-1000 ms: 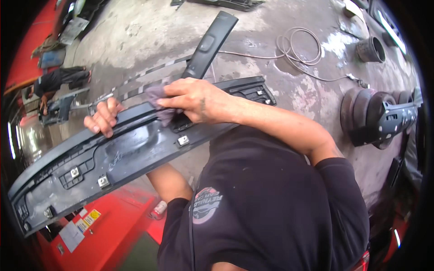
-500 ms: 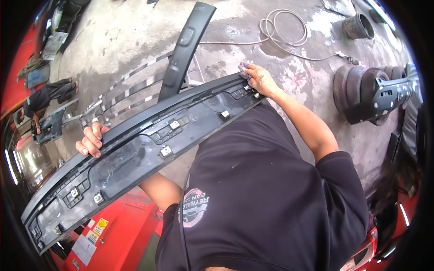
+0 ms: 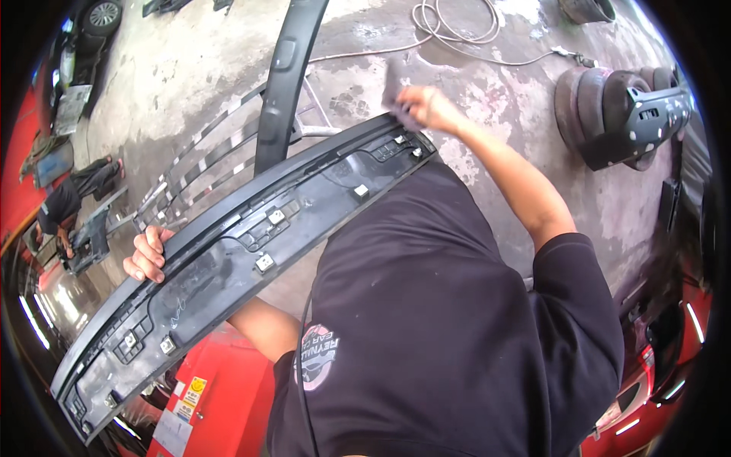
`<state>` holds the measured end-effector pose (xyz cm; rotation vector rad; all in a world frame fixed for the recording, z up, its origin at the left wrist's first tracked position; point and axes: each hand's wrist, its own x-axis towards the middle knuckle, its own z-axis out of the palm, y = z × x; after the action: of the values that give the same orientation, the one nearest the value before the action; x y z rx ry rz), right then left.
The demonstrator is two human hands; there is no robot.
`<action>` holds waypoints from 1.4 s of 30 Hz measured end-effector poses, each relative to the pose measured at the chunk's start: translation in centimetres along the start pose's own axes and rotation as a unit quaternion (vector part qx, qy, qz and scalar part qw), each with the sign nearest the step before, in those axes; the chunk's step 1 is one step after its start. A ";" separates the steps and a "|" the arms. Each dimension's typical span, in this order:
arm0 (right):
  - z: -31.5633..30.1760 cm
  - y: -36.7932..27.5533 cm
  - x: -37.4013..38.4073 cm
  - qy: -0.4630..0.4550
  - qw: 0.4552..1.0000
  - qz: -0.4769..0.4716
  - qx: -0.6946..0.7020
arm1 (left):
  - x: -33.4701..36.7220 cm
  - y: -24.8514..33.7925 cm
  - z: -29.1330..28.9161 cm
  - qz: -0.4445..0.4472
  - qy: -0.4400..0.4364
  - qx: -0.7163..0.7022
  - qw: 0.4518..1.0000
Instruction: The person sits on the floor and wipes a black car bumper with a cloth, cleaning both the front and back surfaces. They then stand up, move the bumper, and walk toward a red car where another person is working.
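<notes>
**Wiping pass at the right end of a long dark panel (image 3: 228, 266)**

Through the head camera I see a stained concrete floor (image 3: 205, 46) reaching out beyond the left hand (image 3: 147, 254) and the right hand (image 3: 428, 108). The panel is slanted between them in front of the black shirt (image 3: 457, 305), its ribbed inner face toward me; whether anything besides the left hand bears its weight, I cannot tell. Past its far edge, between the hands, a second dark strip (image 3: 285, 84) juts outward. A red cabinet (image 3: 236, 388) sits nearer the wearer than the left hand. Well out to the right of the right hand are tyres (image 3: 569, 107), with a speckled trim piece (image 3: 640, 126) overlapping them.

The left hand grips the panel, fingers curled over the far edge, thumb hidden. The right hand is closed on a greyish rag (image 3: 394, 84) at the panel's right end; blur keeps me from telling whether the cloth presses there or floats just above. Smallest are the pale clips (image 3: 264, 263) along the inner face.

I judge the step to be wiping that far edge, near the end of a stroke. The next move seems to call for a firm left hold while the rag is refolded or drawn leftward.
</notes>
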<state>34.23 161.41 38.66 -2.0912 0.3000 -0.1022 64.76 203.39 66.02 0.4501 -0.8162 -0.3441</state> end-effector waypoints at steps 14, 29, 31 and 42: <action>4.9 -0.2 -5.7 -0.103 0.985 0.131 -0.040 | -0.8 -0.1 0.7 -0.053 -0.011 0.039 0.998; -4.7 -3.5 -8.3 -0.049 0.942 0.289 0.162 | -0.7 0.1 -0.1 -0.038 -0.016 0.040 0.998; -2.5 -2.7 -8.3 0.012 0.970 0.199 0.142 | -0.9 0.0 0.7 -0.053 0.019 0.056 0.997; -0.2 -2.5 -5.9 -0.038 0.973 0.166 0.155 | -0.4 -1.2 1.6 -0.078 -0.018 0.006 0.997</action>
<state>28.90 163.99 41.14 -1.7065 0.5476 0.1243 63.16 202.12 66.15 0.5218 -0.8203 -0.4931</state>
